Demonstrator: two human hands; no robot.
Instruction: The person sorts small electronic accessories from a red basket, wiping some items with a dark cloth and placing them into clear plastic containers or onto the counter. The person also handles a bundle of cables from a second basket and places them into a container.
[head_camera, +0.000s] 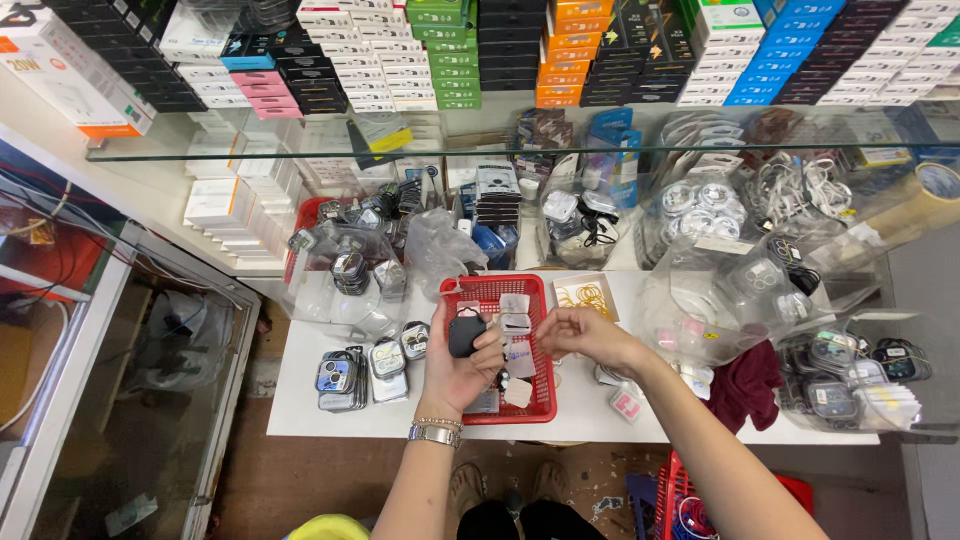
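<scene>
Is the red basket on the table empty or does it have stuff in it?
It has stuff in it. The red basket holds several small white packets, seen through its open top.

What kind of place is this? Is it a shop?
Most likely a small phone-accessory shop or its stockroom. Stacked small boxes fill the shelf, bagged coiled cables sit under it, and the left hand holds a small black case over a red basket.

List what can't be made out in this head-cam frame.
- Small black rounded case in the left hand: its underside is hidden by the fingers.
- Right hand: pinch grip seen from behind, and any item in it is too small to tell.
- Red plastic mesh basket: both hands cover part of its contents.
- Clear plastic bags: glare blurs the items inside.
- Red crate: cut off by the bottom edge.
</scene>
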